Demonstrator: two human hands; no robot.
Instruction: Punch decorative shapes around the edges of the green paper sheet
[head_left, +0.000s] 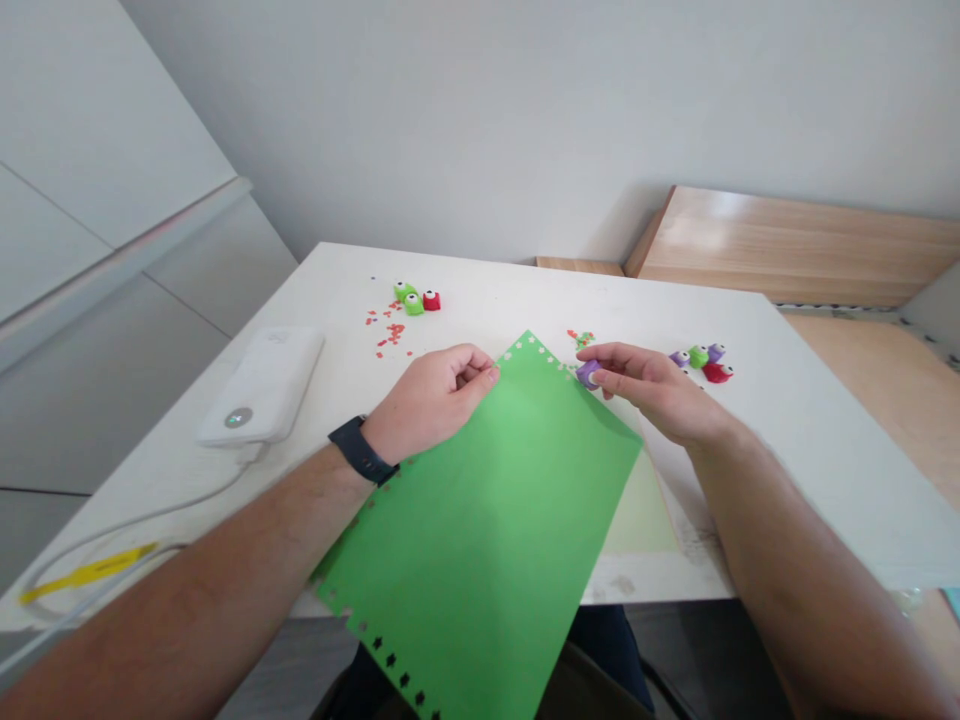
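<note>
A green paper sheet [487, 520] lies tilted across the front of the white table [810, 450], its near end hanging over the edge. Small shapes are punched along its far and near edges. My left hand [431, 400], with a dark band on the wrist, pinches the sheet's left edge near the far corner. My right hand [652, 392] grips a small purple craft punch [587, 373] set on the sheet's far edge.
Two green punches and a red one [416, 297] sit at the back left among red paper bits [390, 335]. More punches [705, 362] lie right of my right hand. A white power bank [262, 385] with a cable lies at left. A wooden bench [795, 245] stands behind.
</note>
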